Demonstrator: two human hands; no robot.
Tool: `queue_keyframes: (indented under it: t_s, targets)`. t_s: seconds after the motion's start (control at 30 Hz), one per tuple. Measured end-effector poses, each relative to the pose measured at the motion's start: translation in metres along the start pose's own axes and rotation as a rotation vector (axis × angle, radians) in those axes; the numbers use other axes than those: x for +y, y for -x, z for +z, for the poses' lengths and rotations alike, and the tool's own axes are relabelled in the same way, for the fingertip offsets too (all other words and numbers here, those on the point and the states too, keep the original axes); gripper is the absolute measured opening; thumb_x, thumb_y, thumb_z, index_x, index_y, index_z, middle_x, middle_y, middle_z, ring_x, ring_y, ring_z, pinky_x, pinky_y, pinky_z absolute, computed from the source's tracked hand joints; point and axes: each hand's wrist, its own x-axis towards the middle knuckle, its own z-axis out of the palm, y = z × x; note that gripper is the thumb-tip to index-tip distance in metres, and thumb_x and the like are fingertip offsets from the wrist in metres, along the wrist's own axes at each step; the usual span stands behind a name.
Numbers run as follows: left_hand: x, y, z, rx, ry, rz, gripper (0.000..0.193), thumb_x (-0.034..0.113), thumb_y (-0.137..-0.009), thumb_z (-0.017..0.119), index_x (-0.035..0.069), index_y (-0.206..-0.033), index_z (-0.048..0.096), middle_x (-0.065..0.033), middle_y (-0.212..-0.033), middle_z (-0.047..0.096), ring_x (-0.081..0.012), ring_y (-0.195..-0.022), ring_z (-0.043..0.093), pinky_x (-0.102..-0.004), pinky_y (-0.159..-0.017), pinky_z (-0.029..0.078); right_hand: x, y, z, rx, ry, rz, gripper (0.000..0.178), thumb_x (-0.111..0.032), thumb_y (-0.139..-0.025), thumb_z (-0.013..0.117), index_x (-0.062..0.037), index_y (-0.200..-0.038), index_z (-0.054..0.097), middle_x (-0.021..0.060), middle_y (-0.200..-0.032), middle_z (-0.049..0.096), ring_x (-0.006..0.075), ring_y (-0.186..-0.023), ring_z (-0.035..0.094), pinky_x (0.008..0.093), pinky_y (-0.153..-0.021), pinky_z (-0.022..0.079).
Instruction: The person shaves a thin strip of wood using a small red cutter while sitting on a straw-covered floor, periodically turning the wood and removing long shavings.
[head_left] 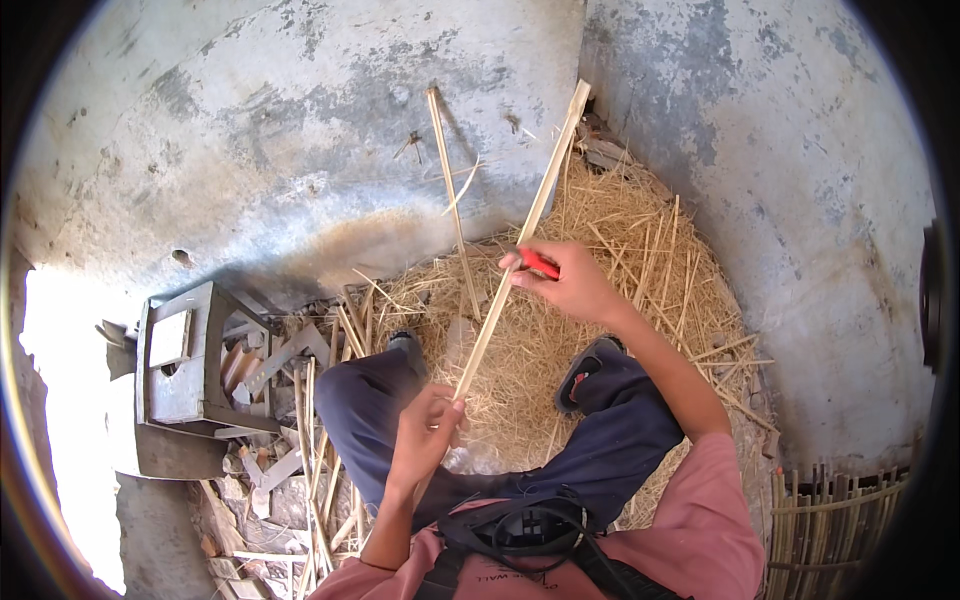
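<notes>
A long, pale split strip, bamboo by its look [551, 180], slants from my lap up toward the wall corner. My left hand [432, 425] is closed around its lower part, just above my lap. Farther up, my right hand [565, 278] grips a red-handled tool [540, 264] against the strip. Its working end is hidden by the fingers and the strip, so I cannot make out whether it is a knife. Between my feet a thick heap of straw-coloured shavings [510, 370] covers the floor.
Another thin stick [449, 180] leans on the stained wall [330, 130]. At left stands a worn box-like wooden frame [180, 385], with sticks and scraps [300, 470] beside it. A woven stick basket or fence [835, 520] is at lower right.
</notes>
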Motion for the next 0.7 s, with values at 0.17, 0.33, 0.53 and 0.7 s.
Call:
queue_keyframes:
  t_s: [0.17,0.33,0.53,0.7]
  targets:
    - [-0.003,-0.003,-0.001,-0.112,-0.001,0.007,0.018,0.018,-0.112,0.058,-0.001,-0.114,0.059,-0.0067,-0.081,0.072,-0.0097,-0.065,0.066,-0.0243,-0.060,0.051,-0.001,-0.001,0.003,0.038,-0.430,0.082,0.022,-0.010,-0.095,0.080,-0.0023,-0.114,0.074,0.0025,-0.094,0.074,0.0097,-0.087,0.068,0.0280,-0.081,0.054]
    - [-0.010,-0.011,-0.004,-0.129,-0.057,0.028,0.020,0.019,-0.112,0.058,0.000,-0.116,0.059,-0.0072,-0.086,0.073,-0.0130,-0.077,0.071,-0.0277,-0.070,0.056,-0.001,-0.003,0.004,0.039,-0.417,0.093,0.024,-0.009,-0.094,0.080,-0.0025,-0.116,0.074,0.0025,-0.092,0.074,0.0087,-0.086,0.068,0.0271,-0.081,0.054]
    - [0.027,-0.027,0.010,-0.003,-0.094,0.138,0.027,0.021,-0.111,0.059,-0.001,-0.127,0.057,-0.0091,-0.102,0.071,-0.0165,-0.085,0.073,-0.0309,-0.080,0.062,-0.006,-0.002,0.006,0.029,-0.395,0.117,0.024,-0.009,-0.094,0.080,-0.0024,-0.116,0.075,0.0028,-0.093,0.074,0.0094,-0.087,0.068,0.0275,-0.082,0.054]
    - [0.052,-0.056,0.029,-0.050,-0.016,0.175,0.028,0.021,-0.111,0.059,-0.001,-0.128,0.057,-0.0021,-0.088,0.063,-0.0101,-0.073,0.064,-0.0249,-0.066,0.054,-0.008,0.003,0.014,-0.012,-0.394,0.049,0.024,-0.010,-0.095,0.077,-0.0021,-0.118,0.074,0.0035,-0.094,0.074,0.0097,-0.087,0.069,0.0289,-0.081,0.055]
